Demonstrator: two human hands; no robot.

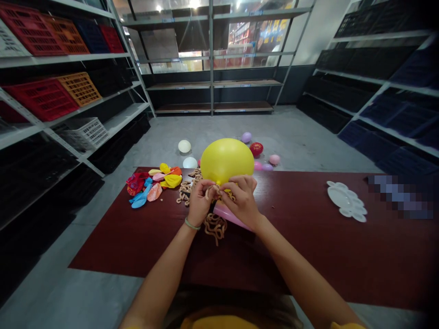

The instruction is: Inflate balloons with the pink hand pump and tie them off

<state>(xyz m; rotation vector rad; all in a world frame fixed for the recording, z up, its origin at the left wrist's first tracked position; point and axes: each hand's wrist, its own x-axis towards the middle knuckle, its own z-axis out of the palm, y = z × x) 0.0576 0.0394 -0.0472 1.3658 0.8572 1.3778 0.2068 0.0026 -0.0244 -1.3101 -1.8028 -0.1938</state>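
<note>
A yellow inflated balloon [227, 159] stands upright over the table, its neck pointing down toward my hands. My left hand [201, 198] and my right hand [243, 196] meet just below it, fingers pinched around a tan string [213, 191] at the balloon's neck. More of this thick tan string [215, 227] hangs in loops beneath my hands, and another tangled heap lies just left of them. Under my right hand is a pink object [231, 215], partly covered by the hand; its kind is unclear.
Uninflated balloons [154, 183] lie piled on the left of the dark red table [120, 242]. A white cloud-shaped tray [346, 200] rests at the right. Inflated balloons, one of them red [256, 149], sit on the floor beyond. Shelves with crates [44, 100] line the sides.
</note>
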